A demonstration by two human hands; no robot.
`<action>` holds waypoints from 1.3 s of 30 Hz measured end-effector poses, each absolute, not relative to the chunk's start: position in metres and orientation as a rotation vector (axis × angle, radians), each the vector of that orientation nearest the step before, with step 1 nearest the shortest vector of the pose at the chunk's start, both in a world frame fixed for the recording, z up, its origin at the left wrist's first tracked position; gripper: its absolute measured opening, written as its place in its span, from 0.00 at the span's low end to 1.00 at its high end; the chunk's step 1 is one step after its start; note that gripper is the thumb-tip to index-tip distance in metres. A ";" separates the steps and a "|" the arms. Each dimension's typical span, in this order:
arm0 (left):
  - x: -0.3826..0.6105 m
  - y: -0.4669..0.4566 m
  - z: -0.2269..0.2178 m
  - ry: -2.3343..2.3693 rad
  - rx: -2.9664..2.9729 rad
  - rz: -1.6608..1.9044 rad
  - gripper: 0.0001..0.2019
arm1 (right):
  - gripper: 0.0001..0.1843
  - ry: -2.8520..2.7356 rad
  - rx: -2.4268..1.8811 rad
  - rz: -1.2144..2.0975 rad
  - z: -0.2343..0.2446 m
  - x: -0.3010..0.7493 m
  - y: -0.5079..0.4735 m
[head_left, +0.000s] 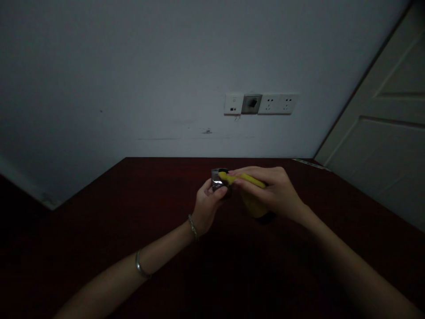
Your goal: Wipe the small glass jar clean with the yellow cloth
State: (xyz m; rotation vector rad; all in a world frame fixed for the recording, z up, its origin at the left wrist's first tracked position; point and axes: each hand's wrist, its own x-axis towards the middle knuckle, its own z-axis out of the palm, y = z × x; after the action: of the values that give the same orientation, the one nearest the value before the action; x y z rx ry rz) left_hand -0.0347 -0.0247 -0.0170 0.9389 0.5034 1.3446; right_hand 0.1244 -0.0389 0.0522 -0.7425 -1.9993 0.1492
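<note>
My left hand (207, 204) is closed around a small shiny object (217, 179), dark with bright reflections, its thumb pressed on the near side. The dim light hides what kind of thing it is. In the fingers of my right hand (268, 186) is a long yellow object (249, 180), whose narrow end meets or overlaps the shiny object's upper side. Below those fingers shows a wider yellow part (255, 206) with a dark lower end; whether it belongs to the same piece I cannot tell. Both hands are held above the table, close together.
A dark red table (159, 177) reaches back to a pale wall (149, 66). On the wall is a row of sockets and switches (275, 104). A white panelled door (392, 133) stands at the right. The room is dim.
</note>
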 end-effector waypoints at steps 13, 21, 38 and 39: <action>-0.037 -0.020 -0.019 0.483 1.007 1.132 0.27 | 0.13 -1.764 -0.897 0.392 0.033 0.125 -0.018; -0.040 -0.018 -0.019 0.434 0.956 1.133 0.37 | 0.20 -1.912 -0.873 0.635 0.036 0.133 -0.017; -0.036 -0.025 -0.014 0.560 1.004 1.068 0.42 | 0.17 -1.700 -0.889 0.885 0.018 0.137 0.003; -0.036 -0.026 -0.014 0.568 0.994 1.076 0.42 | 0.17 -1.707 -0.885 0.854 0.017 0.136 0.003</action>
State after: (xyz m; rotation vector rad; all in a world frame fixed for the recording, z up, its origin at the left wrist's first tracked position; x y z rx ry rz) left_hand -0.0357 -0.0257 -0.0141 0.9944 0.5684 1.0762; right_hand 0.1358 0.0033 0.0174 -0.8846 -1.7069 0.8537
